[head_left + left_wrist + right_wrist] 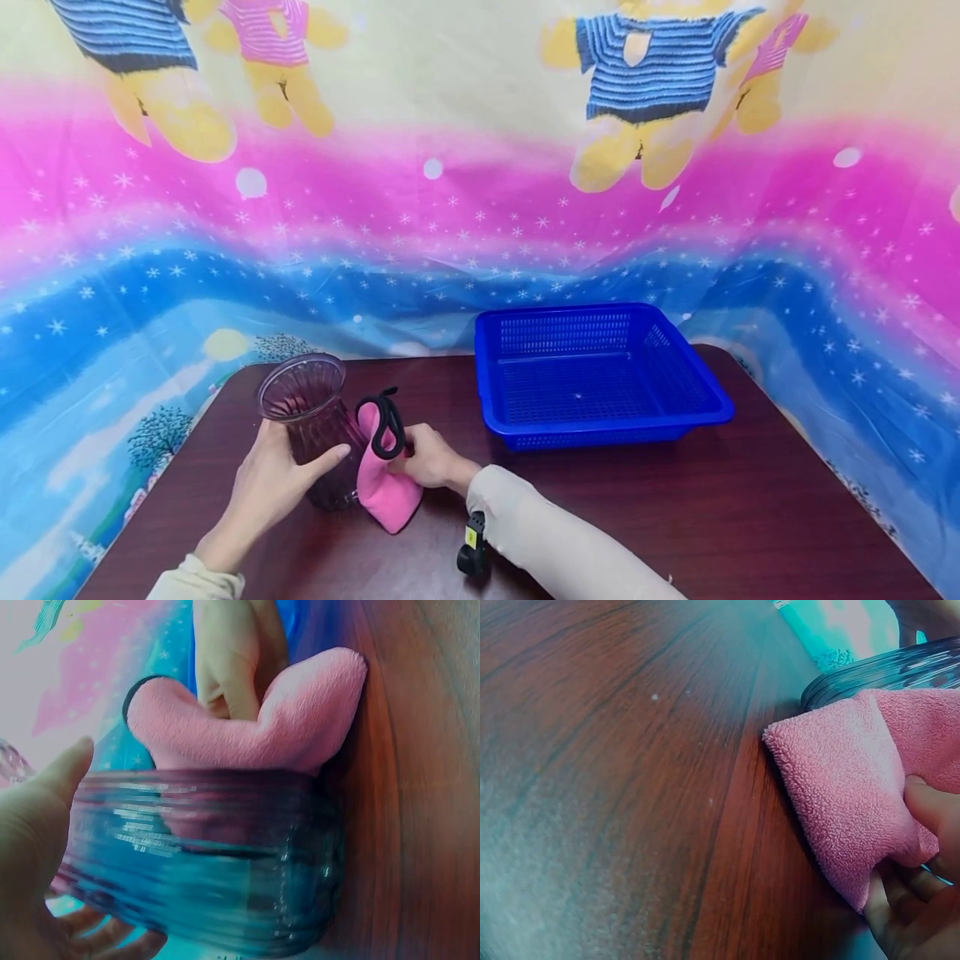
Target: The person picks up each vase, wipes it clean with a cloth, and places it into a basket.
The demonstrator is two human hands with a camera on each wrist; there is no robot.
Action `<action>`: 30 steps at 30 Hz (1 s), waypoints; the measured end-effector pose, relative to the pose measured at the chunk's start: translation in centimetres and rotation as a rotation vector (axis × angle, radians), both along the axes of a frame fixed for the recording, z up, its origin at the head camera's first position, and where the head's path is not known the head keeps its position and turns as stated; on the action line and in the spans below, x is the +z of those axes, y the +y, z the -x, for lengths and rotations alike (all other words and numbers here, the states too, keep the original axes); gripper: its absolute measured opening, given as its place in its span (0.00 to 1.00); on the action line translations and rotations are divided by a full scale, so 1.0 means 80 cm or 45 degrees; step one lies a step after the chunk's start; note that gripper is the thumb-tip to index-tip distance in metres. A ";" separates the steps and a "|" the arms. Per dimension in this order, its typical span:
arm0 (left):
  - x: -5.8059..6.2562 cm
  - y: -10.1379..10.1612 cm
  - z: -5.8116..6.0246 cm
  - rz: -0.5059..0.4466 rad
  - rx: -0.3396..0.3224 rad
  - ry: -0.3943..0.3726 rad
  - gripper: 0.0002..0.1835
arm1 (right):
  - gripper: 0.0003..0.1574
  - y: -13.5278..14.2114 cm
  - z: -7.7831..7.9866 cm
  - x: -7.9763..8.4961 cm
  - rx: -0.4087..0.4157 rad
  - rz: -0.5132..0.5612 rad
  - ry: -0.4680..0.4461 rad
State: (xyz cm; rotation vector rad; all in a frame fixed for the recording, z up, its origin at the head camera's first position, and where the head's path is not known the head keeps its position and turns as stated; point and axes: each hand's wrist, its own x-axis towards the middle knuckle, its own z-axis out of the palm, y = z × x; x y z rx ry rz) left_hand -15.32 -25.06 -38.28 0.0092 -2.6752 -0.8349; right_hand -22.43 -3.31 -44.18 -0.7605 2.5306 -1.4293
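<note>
From the left: holds glass vase (324,437) w/ L hand (262,479), thumb across the near side, fingers wrapped round below per L wrist view. Stands approx. upright, mouth up, long axis near vertical w/ slight lean left at top. Can't tell re base: resting on table (757,508) or just above. Just R of vase: pink cloth (386,496), bunched, black edging looped at top, lower corner toward near side. Looks to touch vase's R wall, so key relation, prob.: cloth directly btwn glass and R hand (431,457). Pinches cloth w/ R hand from the right, thumb vs. fingers. Nearer to cloth: R; nearer to vase: L. Hands apart, w/ vase and cloth in btwn. Far R: blue basket (600,427) on table, well apart from vase.
</note>
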 end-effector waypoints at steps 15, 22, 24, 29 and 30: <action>-0.002 0.006 0.002 -0.051 0.081 0.100 0.44 | 0.07 0.001 0.000 0.001 0.007 -0.006 0.006; 0.003 0.001 0.003 -0.052 0.063 0.025 0.42 | 0.07 0.003 0.000 0.000 0.008 0.006 0.025; 0.005 -0.002 0.004 -0.048 0.040 0.008 0.41 | 0.07 0.003 0.000 -0.001 0.008 0.004 0.028; 0.007 -0.009 0.008 -0.008 -0.031 0.005 0.37 | 0.08 0.003 0.001 -0.002 0.019 -0.011 0.035; 0.008 -0.011 0.009 -0.001 -0.044 0.004 0.37 | 0.09 0.003 0.001 -0.002 0.021 -0.015 0.037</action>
